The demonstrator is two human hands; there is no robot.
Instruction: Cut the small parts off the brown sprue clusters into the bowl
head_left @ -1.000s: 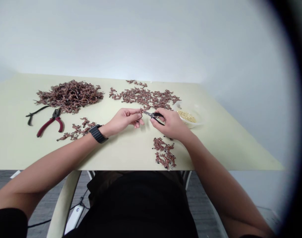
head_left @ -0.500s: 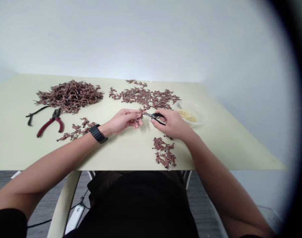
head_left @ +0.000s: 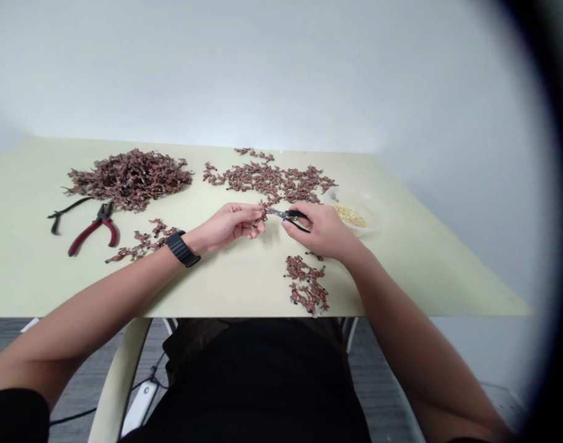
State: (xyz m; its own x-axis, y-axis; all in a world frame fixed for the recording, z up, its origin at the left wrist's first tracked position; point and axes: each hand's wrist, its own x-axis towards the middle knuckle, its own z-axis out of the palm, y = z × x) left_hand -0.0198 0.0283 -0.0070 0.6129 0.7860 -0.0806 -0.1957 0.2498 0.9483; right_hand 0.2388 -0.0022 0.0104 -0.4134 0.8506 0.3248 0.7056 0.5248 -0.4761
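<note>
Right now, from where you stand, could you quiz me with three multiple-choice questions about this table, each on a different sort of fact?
1. Where is the clear bowl? A) at the table's left end B) beyond the right hand C) on the floor
2. What colour are the larger pliers' handles? A) blue B) yellow C) red
3. What is the left hand doing? A) lying flat B) pinching a brown piece C) gripping pliers

Answers: 1 B, it sits past that hand, holding golden bits. 2 C, both grips look red. 3 B, the fingers pinch it near the small snips in the right hand.
</note>
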